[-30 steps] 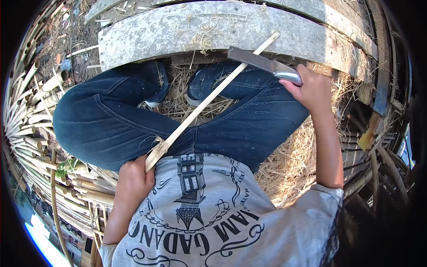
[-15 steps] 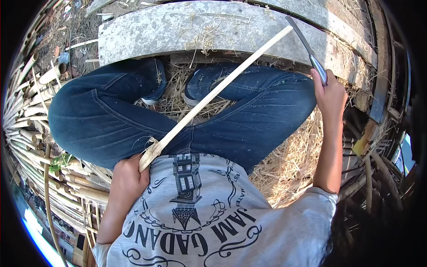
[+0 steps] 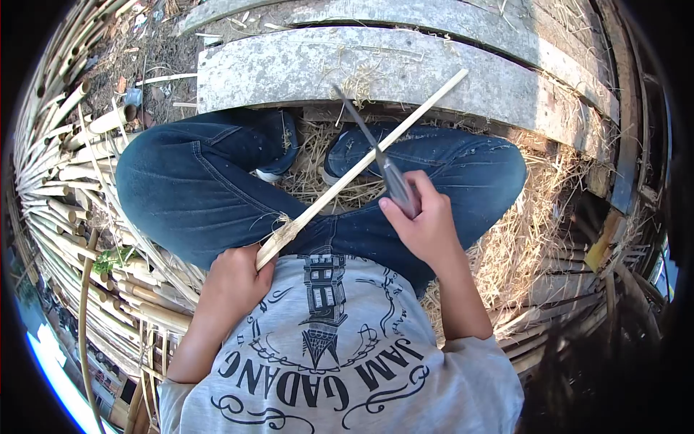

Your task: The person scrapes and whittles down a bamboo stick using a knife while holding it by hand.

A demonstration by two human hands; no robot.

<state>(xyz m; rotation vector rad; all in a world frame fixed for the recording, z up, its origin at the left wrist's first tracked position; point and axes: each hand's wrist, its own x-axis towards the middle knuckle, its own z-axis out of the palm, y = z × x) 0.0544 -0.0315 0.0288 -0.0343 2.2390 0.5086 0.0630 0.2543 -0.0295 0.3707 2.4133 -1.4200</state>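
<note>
Again we're crossing the slim pale wooden stick [image 3: 341, 184] with the grey metal knife [image 3: 391, 177], regaining cutting range; right hand [image 3: 429, 228] gripping handle, left hand [image 3: 237, 281] clenching seven-o'clock end.

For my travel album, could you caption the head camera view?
Left hand grips a pale stick while the right hand holds a knife over it.
</note>
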